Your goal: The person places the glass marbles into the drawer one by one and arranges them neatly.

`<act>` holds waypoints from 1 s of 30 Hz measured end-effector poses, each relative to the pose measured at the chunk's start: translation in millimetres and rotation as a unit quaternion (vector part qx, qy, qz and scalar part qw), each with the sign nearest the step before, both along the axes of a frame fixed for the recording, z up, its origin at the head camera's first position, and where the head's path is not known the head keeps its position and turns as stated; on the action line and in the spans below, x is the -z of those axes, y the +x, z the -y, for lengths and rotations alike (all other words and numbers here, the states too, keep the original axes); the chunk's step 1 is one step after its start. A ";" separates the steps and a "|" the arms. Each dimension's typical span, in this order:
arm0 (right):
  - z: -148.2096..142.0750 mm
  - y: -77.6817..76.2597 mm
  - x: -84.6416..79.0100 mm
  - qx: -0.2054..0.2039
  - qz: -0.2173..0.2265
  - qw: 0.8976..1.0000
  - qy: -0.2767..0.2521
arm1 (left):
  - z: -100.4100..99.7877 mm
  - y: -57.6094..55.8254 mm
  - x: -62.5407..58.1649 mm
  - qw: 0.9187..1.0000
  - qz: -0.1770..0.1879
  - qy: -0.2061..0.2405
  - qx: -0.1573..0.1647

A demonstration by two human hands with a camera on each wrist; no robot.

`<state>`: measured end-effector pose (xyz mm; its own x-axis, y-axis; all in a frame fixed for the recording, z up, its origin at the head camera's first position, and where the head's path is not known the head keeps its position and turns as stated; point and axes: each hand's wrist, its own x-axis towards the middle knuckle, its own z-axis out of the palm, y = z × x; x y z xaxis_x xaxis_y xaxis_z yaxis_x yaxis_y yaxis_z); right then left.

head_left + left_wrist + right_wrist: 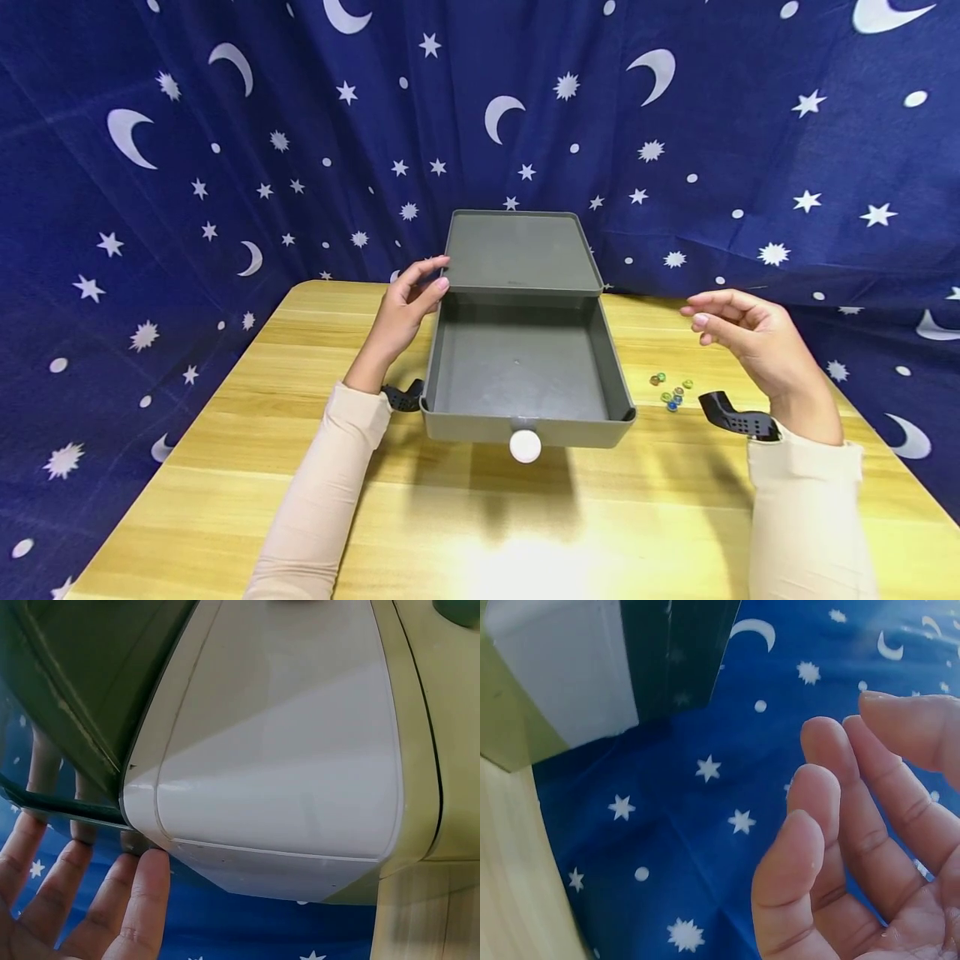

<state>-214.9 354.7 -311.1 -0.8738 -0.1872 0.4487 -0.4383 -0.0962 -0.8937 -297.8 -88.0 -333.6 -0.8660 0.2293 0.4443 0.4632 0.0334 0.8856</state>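
Observation:
A grey box [517, 250] with a flat, rimmed top stands on the table, its drawer [517, 358] pulled out toward me. On the drawer's front is a round white knob [525, 447]; the drawer floor shows bare. My left hand [405, 308] rests against the left side of the box near its top, thumb and fingertips at the edge. In the left wrist view its fingers [142, 900] reach straight to the dark rim. My right hand [753, 333] hovers in the air right of the box, fingers loosely bent, holding nothing. Several small coloured glass marbles [678, 392] lie below it.
The wooden table [247, 467] runs back to a blue curtain [300, 167] with white moons and stars. A black wrist mount [738, 418] juts from the right sleeve, and another black mount [403, 397] from the left, close to the drawer's side.

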 end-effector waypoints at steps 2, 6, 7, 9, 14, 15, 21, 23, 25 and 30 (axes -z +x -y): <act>-3.2 -1.7 3.2 -0.002 0.013 1.000 -0.008 | -0.2 -0.1 -0.2 1.000 0.001 0.001 0.001; -9.2 -4.8 8.7 -0.005 0.041 0.999 -0.021 | -0.6 -0.3 -0.6 1.000 0.003 0.005 0.002; -10.8 -5.7 10.0 -0.005 0.047 0.999 -0.022 | -0.7 0.1 -0.8 1.000 0.003 0.006 0.003; -13.6 -7.3 12.3 -0.001 0.057 0.998 -0.023 | -0.5 0.0 -0.8 1.000 0.002 0.004 0.001; -19.0 -11.3 18.9 0.012 0.073 0.997 -0.018 | -0.2 0.1 -0.9 1.000 -0.003 -0.002 0.000; -20.2 -12.2 20.4 0.016 0.078 0.997 -0.016 | -0.4 0.1 -1.0 1.000 -0.004 -0.002 0.000; -31.1 -18.4 33.3 0.044 0.124 0.991 -0.007 | -0.2 -0.4 -0.8 1.000 -0.008 -0.005 -0.004; -35.6 -20.2 38.6 0.054 0.142 0.988 0.001 | -0.2 -0.4 -0.8 1.000 -0.008 -0.006 -0.004; -40.1 -21.8 43.8 0.063 0.160 0.985 0.009 | -0.2 -0.2 -0.9 1.000 -0.007 -0.007 -0.004; -49.4 -23.1 53.5 0.067 0.194 0.979 0.019 | 0.1 -0.3 -1.2 1.000 -0.002 -0.010 -0.002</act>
<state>-238.0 404.1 -364.6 -0.9948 -0.0690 0.0742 -0.0726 -0.0253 -0.9970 -298.1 -88.2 -332.4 -0.8650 0.2338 0.4439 0.4671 0.0524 0.8827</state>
